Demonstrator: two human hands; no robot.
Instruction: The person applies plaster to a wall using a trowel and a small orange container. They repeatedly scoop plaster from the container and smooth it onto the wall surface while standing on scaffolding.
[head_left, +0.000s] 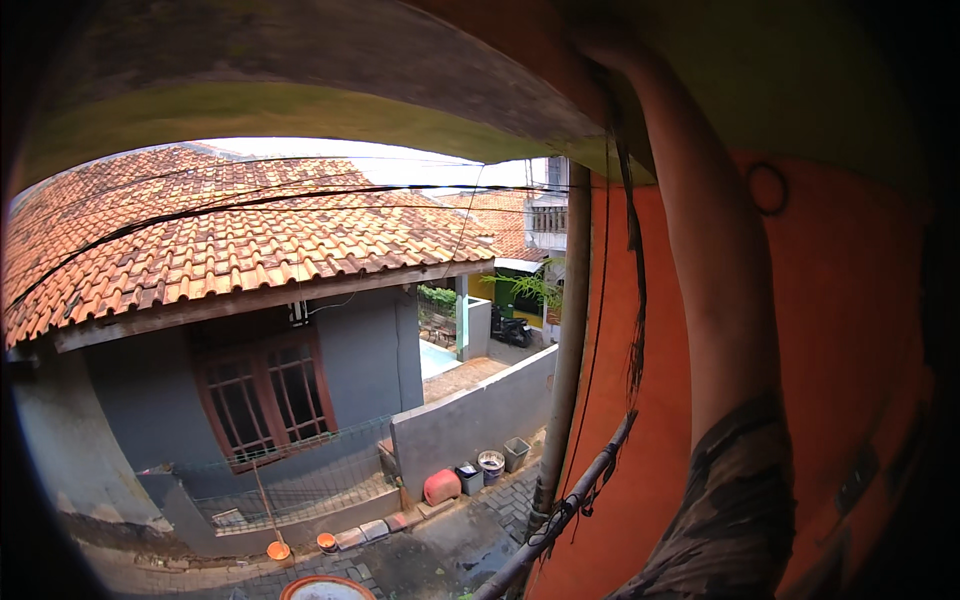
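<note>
A house with a clay-tiled roof takes up the left and middle of the view. At the right stands an orange wall, and across the top runs a shadowed overhang, greenish along its edge. The person's right arm rises from the lower right in front of the orange wall, with a dark patterned sleeve below the bare part. Beyond, a grey boundary wall borders a paved lane. A vertical pipe stands beside the orange wall, and a window with reddish-brown frames is set in the house. A pole slants up from the lower edge, dark ties wound around it. Dark, ragged strands hang from near the overhang down to the pole's upper end, beside the arm.

Of the hands, the right hand is up in shadow at the overhang, just above the strands; whether its fingers are clamped on anything cannot be told. The left is out of view, its state unknown.

Down in the lane, a red container lies by the boundary wall, near a white pail; two small orange pots are farther left.
</note>
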